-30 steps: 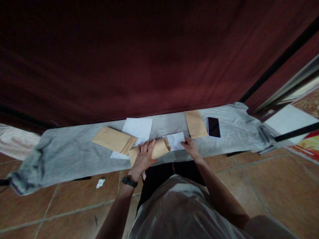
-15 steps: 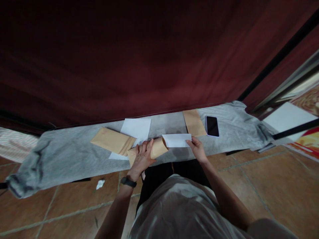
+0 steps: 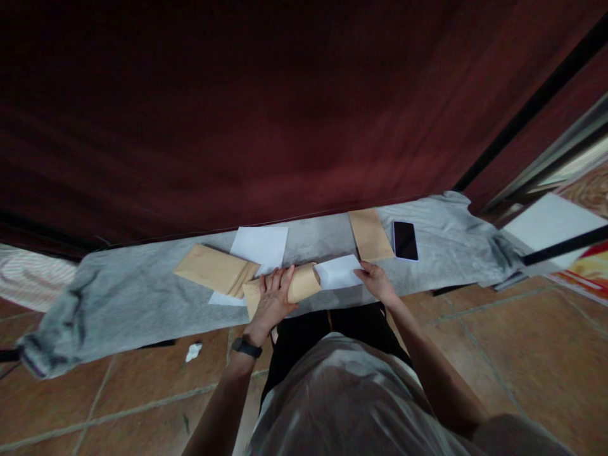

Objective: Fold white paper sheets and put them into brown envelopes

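Indoor room, kind unclear: tiled floor [image 3: 546, 354], dark red curtain [image 3: 285, 126]

Grey cloth [image 3: 147, 304] (ends rumpled): 1 phone [image 3: 405, 240], tan envelopes [image 3: 209, 266], white paper [image 3: 266, 242].

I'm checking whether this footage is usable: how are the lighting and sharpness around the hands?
Head view: dim light, the dark red backdrop fading nearly to black at the top; head view: the white paper is bright, without harsh glare; head view: the left hand and right hand have readable outlines, but fine detail looks soft.
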Demonstrator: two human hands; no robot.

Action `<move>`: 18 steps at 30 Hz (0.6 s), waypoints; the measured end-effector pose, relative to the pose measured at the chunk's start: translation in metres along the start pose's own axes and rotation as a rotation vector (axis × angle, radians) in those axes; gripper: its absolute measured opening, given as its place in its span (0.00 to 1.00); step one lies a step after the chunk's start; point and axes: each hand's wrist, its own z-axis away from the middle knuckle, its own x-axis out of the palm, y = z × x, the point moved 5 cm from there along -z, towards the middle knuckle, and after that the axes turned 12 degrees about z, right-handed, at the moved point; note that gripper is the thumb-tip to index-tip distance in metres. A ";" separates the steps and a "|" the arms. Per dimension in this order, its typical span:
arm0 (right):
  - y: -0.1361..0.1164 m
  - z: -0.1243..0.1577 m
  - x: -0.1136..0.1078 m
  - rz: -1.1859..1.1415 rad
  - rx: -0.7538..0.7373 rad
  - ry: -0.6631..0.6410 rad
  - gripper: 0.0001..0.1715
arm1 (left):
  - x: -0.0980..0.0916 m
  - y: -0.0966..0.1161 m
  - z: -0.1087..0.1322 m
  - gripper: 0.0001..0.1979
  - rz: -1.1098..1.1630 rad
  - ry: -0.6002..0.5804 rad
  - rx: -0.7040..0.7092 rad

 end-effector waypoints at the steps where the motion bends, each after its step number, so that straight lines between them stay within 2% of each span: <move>1: 0.000 -0.001 0.001 -0.012 0.014 -0.002 0.16 | 0.000 0.001 -0.001 0.58 -0.005 0.001 0.009; 9: -0.006 0.002 0.013 -0.118 0.067 0.011 0.16 | -0.002 0.015 -0.009 0.56 -0.039 0.009 0.050; 15: -0.011 0.010 0.029 -0.206 0.085 -0.058 0.19 | 0.003 0.024 -0.015 0.58 0.026 0.006 0.078; 18: -0.016 0.012 0.035 -0.171 0.084 -0.031 0.19 | 0.007 0.028 -0.017 0.59 0.059 -0.006 0.094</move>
